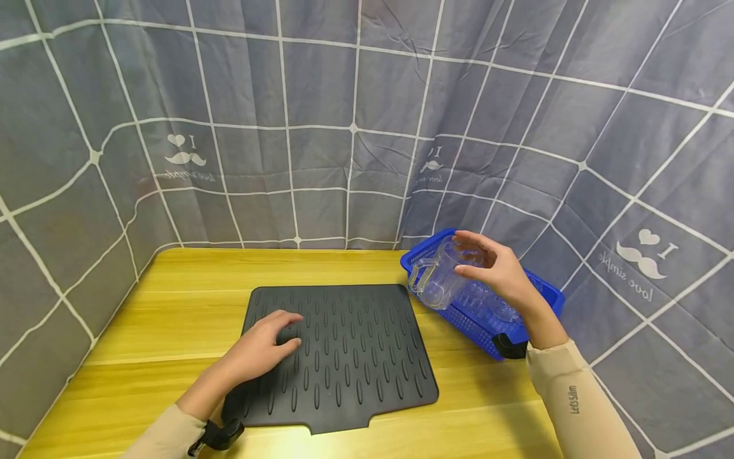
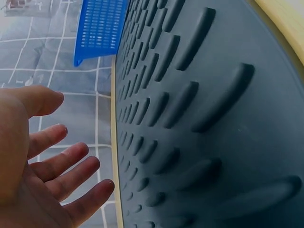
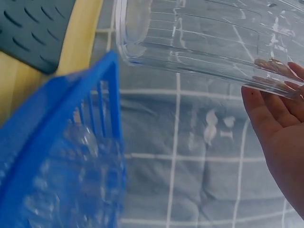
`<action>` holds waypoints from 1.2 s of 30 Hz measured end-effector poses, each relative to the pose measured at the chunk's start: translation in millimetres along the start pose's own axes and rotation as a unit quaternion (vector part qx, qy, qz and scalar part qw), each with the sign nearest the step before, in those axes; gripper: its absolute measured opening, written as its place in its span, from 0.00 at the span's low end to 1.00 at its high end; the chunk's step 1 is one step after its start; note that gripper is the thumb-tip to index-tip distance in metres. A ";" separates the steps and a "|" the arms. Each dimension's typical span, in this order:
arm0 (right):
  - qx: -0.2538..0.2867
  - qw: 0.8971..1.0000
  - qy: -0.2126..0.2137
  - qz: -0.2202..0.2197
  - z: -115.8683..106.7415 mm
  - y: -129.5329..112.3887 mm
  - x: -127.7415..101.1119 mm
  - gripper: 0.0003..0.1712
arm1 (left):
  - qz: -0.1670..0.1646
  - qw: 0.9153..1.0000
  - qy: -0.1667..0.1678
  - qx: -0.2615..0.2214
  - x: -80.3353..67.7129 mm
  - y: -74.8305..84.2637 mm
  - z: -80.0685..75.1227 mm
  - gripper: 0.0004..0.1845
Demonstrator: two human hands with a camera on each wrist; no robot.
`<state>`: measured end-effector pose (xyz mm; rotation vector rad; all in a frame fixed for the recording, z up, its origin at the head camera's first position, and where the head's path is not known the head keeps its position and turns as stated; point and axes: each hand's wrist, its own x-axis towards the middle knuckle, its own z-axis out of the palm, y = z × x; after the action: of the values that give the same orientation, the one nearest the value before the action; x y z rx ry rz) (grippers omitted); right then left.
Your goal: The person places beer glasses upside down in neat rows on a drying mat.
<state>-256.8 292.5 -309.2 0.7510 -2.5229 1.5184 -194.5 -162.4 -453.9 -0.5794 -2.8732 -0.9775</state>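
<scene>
My right hand (image 1: 499, 274) grips a clear glass mug (image 1: 441, 280) near its rim, with the thumb on one side and the fingers on the other. The mug tilts, its base down and to the left and its handle (image 1: 421, 273) toward the left. It overlaps the near-left end of a blue plastic basket (image 1: 467, 325) in the head view, while the right wrist view shows it raised above the basket rim. More clear glassware (image 3: 80, 171) lies inside the basket. Over the left part of a black ridged mat (image 1: 344, 357), my left hand (image 1: 260, 347) has its fingers spread and holds nothing.
The mat lies on a yellow wood-grain table (image 1: 166, 306), to the left of the basket. A grey curtain (image 1: 321, 159) with white grid lines hangs behind the table and on both sides, close to the basket's far side.
</scene>
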 end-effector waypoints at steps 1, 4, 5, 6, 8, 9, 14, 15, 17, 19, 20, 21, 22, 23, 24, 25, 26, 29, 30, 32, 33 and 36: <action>0.007 1.000 -0.004 -0.002 3.7 0.7 1.4 0.37 | 0.001 1.000 0.000 0.000 0.8 0.8 0.5 0.25; 0.027 1.000 -0.013 -0.005 14.6 3.4 5.8 0.37 | 0.004 1.000 -0.002 -0.003 2.9 3.0 2.3 0.25; 0.034 0.999 -0.015 -0.006 18.3 4.2 7.2 0.37 | 0.005 1.000 -0.002 -0.004 3.6 3.6 2.8 0.25; 0.040 0.999 -0.018 -0.007 21.9 5.2 8.5 0.37 | 0.006 1.000 -0.002 -0.004 4.2 4.3 3.4 0.26; 0.049 0.999 -0.023 -0.006 29.7 6.4 10.9 0.37 | 0.006 1.000 -0.002 -0.009 5.3 5.8 4.5 0.26; 0.055 0.998 -0.024 -0.004 33.7 6.8 11.8 0.36 | 0.005 1.000 -0.003 -0.011 5.9 6.6 5.1 0.27; 0.084 0.996 -0.022 0.000 53.5 11.5 15.4 0.35 | 0.003 1.000 -0.007 -0.022 9.7 11.3 8.0 0.29; 0.091 0.996 -0.018 0.002 57.3 12.7 15.7 0.35 | 0.003 1.000 -0.008 -0.024 10.4 12.3 8.2 0.29; 0.102 0.995 -0.010 0.007 64.8 15.5 16.4 0.35 | 0.004 1.000 -0.008 -0.024 11.5 14.2 8.5 0.30; 0.108 0.994 -0.002 0.013 72.1 18.1 16.7 0.35 | 0.003 1.000 -0.008 -0.023 12.1 15.7 8.6 0.30; 0.109 0.994 0.000 0.015 75.8 19.7 16.8 0.34 | 0.001 1.000 -0.007 -0.021 12.3 16.3 8.6 0.30; 0.114 0.993 0.002 0.018 79.5 20.5 16.8 0.34 | 0.000 1.000 -0.006 -0.020 12.4 16.7 8.6 0.30; 0.115 0.993 0.004 0.021 82.8 21.1 16.7 0.34 | -0.001 1.000 -0.006 -0.020 13.0 17.3 8.7 0.30; 0.116 0.993 0.007 0.024 86.0 21.7 16.5 0.34 | -0.002 1.000 -0.006 -0.021 13.7 17.8 8.8 0.30; 0.120 0.992 0.009 0.027 89.3 22.3 16.2 0.34 | -0.003 1.000 -0.008 -0.023 14.3 18.5 9.0 0.30; 0.127 0.991 0.012 0.034 92.7 22.8 15.6 0.34 | -0.002 1.000 -0.009 -0.026 15.0 19.3 9.2 0.30; 0.137 0.990 0.016 0.041 96.1 23.6 15.0 0.34 | 0.000 1.000 -0.011 -0.029 15.9 20.1 9.6 0.30; 0.175 0.982 0.026 0.068 106.9 26.2 13.4 0.35 | 0.002 0.999 -0.012 -0.041 19.2 23.8 11.3 0.32; 0.190 0.978 0.031 0.079 110.8 27.0 12.8 0.35 | 0.004 0.999 -0.012 -0.043 20.3 25.2 12.1 0.34; 0.216 0.971 0.041 0.099 118.7 28.7 12.0 0.34 | 0.004 0.999 -0.010 -0.047 22.4 27.7 13.7 0.36; 0.226 0.967 0.044 0.106 122.6 29.6 11.6 0.34 | 0.001 0.999 -0.011 -0.049 23.2 28.8 14.7 0.37; 0.248 0.958 0.055 0.131 133.9 32.6 9.7 0.33 | -0.012 0.998 -0.015 -0.058 24.1 30.8 17.1 0.41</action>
<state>-258.8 187.2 -398.7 0.3630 -2.2464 2.2573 -204.4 -121.7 -445.7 -0.5725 -2.8708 -1.1551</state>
